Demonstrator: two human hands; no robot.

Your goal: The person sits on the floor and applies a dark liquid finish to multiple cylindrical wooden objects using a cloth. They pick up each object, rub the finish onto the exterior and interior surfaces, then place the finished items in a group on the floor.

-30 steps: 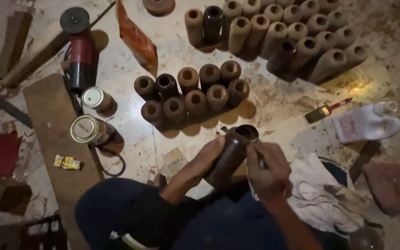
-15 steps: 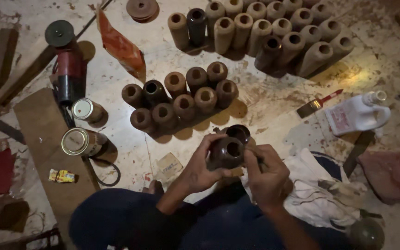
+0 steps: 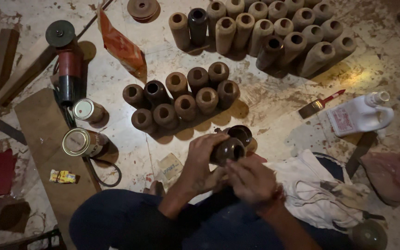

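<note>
Two hands on one dark wooden cylinder (image 3: 228,150), held low over the floor in front of the knees.
Left hand (image 3: 204,159) is wrapped round the body to steady it with the open end tilted up; right hand (image 3: 251,180) is closed against the near side, can't tell what the fingers hold. Small dark bowl (image 3: 240,134) sits just behind. Dark finished pieces (image 3: 181,99) cluster close, pale ones (image 3: 274,32) farther back (likely sorted by finish). Brush (image 3: 320,105), white jug (image 3: 359,115) and rag (image 3: 320,190) lie on the right side.
</note>
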